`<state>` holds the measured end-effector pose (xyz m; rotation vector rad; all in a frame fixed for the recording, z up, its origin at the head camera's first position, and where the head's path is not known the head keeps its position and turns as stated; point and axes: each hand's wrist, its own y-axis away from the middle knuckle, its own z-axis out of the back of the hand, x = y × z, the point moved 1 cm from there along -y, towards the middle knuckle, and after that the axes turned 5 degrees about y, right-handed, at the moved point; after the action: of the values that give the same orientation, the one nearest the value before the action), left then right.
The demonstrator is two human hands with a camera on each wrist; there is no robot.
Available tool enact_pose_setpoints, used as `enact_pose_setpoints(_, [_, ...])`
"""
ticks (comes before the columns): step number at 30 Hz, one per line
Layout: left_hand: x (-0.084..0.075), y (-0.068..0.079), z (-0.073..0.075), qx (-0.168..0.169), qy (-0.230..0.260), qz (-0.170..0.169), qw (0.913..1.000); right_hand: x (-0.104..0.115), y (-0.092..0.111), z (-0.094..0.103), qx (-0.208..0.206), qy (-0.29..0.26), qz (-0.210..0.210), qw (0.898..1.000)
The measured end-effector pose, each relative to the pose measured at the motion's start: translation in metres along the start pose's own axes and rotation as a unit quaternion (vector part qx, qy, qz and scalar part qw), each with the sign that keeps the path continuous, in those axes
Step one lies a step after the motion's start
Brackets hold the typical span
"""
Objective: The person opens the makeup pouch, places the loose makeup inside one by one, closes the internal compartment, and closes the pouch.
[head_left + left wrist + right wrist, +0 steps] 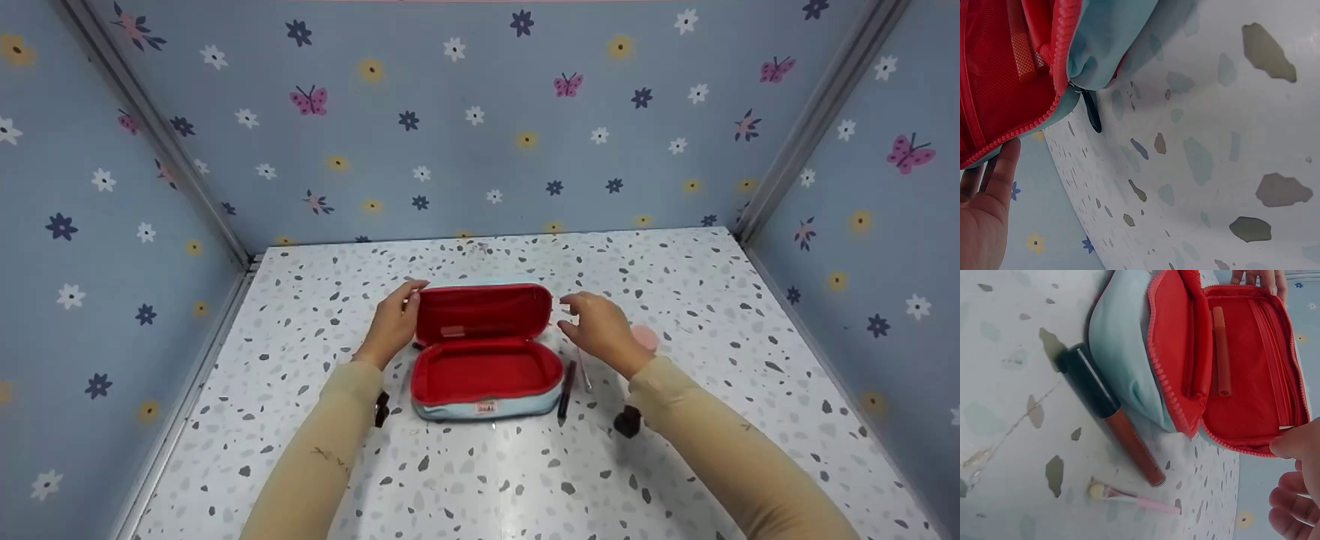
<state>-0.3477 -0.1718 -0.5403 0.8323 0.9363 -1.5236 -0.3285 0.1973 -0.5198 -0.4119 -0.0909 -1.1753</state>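
Observation:
A light blue cosmetic bag (487, 409) with a red lining lies unzipped, its lid (480, 311) raised at the back. My left hand (394, 319) holds the lid's left edge, and fingers (1006, 169) reach behind its rim in the left wrist view. My right hand (600, 326) is beside the lid's right edge. Its thumb (1294, 441) overlaps the lid's corner in the right wrist view; whether it touches cannot be told. Right of the bag lie a lip gloss tube (1131, 441) with a dark cap and a small pink-handled makeup brush (1140, 499).
A round pink item (643, 337) lies partly behind my right wrist. A dark zipper pull (1092, 112) hangs at the bag's hinge side. The speckled white table (300, 300) meets flower-patterned walls (465, 112) at the back and both sides.

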Motion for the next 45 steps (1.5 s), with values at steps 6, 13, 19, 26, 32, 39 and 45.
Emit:
enact_pose_setpoints(6, [0.0, 0.0, 0.0, 0.0, 0.0, 0.001, 1.0, -0.008, 0.007, -0.001, 0.028, -0.003, -0.022, 0.999])
enact_pose_setpoints(13, [-0.002, 0.001, 0.001, -0.001, -0.002, 0.0, 1.0, -0.014, 0.015, -0.001, 0.069, -0.006, -0.056, 0.996])
enact_pose_setpoints(19, [-0.003, 0.001, 0.0, 0.001, 0.0, 0.001, 1.0, -0.019, 0.026, -0.005, 0.085, -0.009, -0.062, 0.994])
enact_pose_setpoints(26, [-0.003, 0.0, 0.0, 0.002, 0.0, -0.005, 1.0, -0.024, 0.037, -0.012, 0.108, -0.016, -0.048, 0.993])
enact_pose_setpoints(32, [-0.003, 0.0, 0.0, -0.001, -0.007, -0.002, 1.0, -0.029, 0.043, -0.017, 0.121, -0.031, -0.057, 0.99])
enact_pose_setpoints(39, [-0.005, 0.0, 0.0, -0.001, 0.001, 0.006, 1.0, -0.033, 0.05, -0.023, 0.168, -0.036, -0.099, 0.98])
enact_pose_setpoints(45, [-0.003, 0.0, 0.0, 0.002, 0.002, 0.006, 1.0, -0.033, 0.054, -0.026, 0.195, -0.04, -0.123, 0.972])
